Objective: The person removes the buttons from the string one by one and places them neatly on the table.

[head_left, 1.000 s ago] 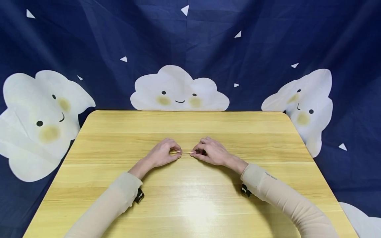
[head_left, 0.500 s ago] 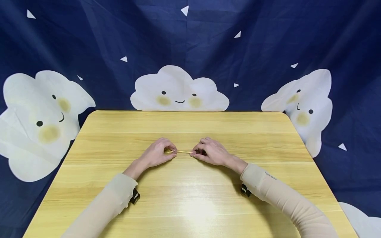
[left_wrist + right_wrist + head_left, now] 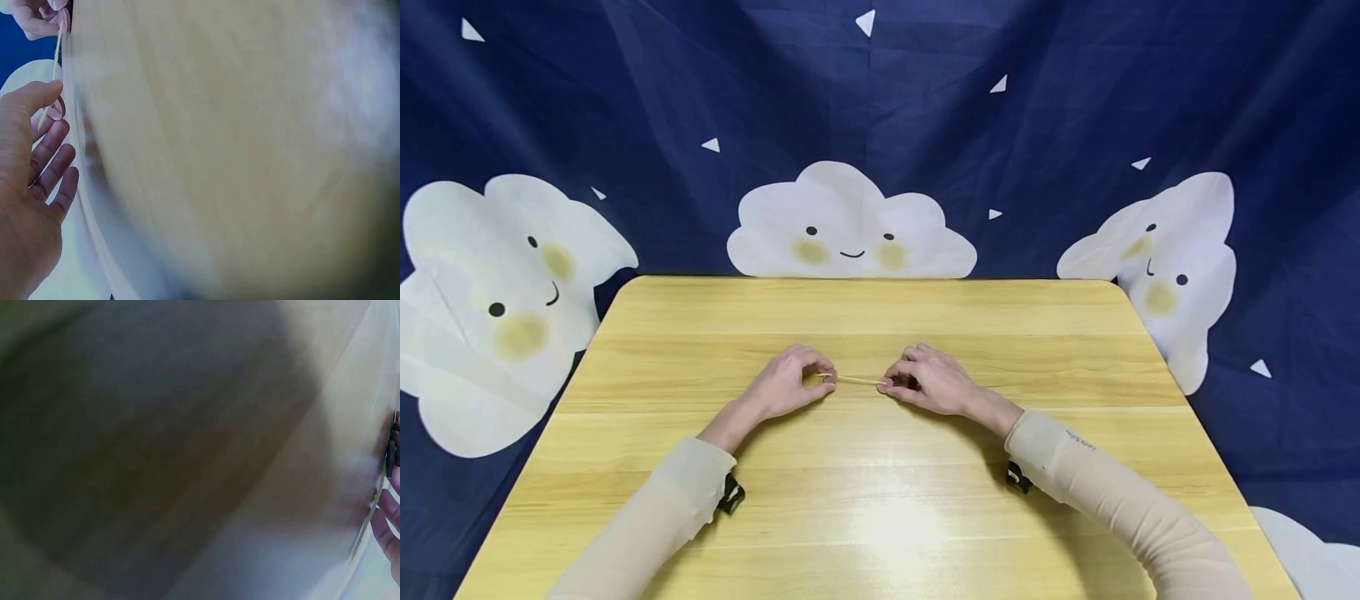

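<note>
A thin yellow strand (image 3: 861,380) runs nearly straight between the two hands, low over the wooden table (image 3: 880,308). On its left part, my left hand (image 3: 790,383) pinches it between thumb and forefinger. A short end (image 3: 42,119) pokes out past those fingers in the left wrist view, where the other fingers are loosely spread. My right hand (image 3: 934,382) grips the opposite end with curled fingers. At the edge of the right wrist view, the strand (image 3: 361,540) slants down beside fingers (image 3: 386,531), with a narrow black thing (image 3: 392,453) above it.
Both forearms, in pale sleeves, reach in from the front of the table. A black wrist device (image 3: 732,493) sits at the left cuff, another wrist device (image 3: 1018,477) at the right. Behind the table hangs a dark blue cloth (image 3: 925,100) with a cloud print (image 3: 850,221).
The left hand has moved left in small steps, still pinching the strand, so the stretch showing between the hands is longer. The right hand has stayed nearly in place.
</note>
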`<state>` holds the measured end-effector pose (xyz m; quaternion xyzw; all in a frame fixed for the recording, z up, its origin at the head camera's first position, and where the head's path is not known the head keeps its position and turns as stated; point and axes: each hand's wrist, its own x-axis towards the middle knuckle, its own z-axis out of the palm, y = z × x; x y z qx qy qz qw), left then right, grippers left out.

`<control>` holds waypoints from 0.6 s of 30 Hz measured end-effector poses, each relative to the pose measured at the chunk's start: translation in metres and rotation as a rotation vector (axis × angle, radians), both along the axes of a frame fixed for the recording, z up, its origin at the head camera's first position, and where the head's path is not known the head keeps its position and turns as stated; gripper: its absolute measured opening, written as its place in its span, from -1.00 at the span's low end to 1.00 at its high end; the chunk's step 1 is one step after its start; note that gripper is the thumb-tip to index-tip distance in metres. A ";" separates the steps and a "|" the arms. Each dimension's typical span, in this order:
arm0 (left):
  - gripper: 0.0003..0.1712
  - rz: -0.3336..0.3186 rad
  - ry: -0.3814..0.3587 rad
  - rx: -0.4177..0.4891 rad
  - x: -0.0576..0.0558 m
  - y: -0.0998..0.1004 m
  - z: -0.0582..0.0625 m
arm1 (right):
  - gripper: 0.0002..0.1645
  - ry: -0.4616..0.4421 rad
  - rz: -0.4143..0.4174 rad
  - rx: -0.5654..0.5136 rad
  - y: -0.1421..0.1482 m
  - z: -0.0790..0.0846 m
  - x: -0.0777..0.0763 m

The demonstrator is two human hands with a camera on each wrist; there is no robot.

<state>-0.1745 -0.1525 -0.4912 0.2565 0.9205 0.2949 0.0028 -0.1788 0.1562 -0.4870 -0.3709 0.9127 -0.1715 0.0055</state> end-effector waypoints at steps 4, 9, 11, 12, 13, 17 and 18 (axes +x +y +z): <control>-0.75 0.007 0.002 0.010 0.000 -0.003 0.002 | -0.69 -0.006 -0.001 0.002 0.000 0.001 0.000; -0.77 0.010 0.010 0.021 0.000 -0.006 0.002 | -0.67 -0.003 0.003 0.006 0.000 0.001 0.000; -0.76 0.012 0.013 0.024 0.000 -0.007 0.002 | -0.67 -0.003 0.003 0.006 0.000 0.001 -0.001; -0.76 0.013 0.015 0.027 0.001 -0.008 0.003 | -0.67 -0.004 0.002 0.006 0.000 0.001 -0.001; -0.75 0.015 0.015 0.030 0.001 -0.008 0.003 | -0.67 -0.005 0.002 0.006 0.000 0.001 -0.001; -0.74 0.027 0.008 0.049 0.002 -0.011 0.003 | -0.68 -0.006 0.004 0.007 0.000 0.002 0.000; -0.73 0.031 0.004 0.056 0.003 -0.011 0.003 | -0.68 -0.005 0.004 0.008 0.000 0.001 0.000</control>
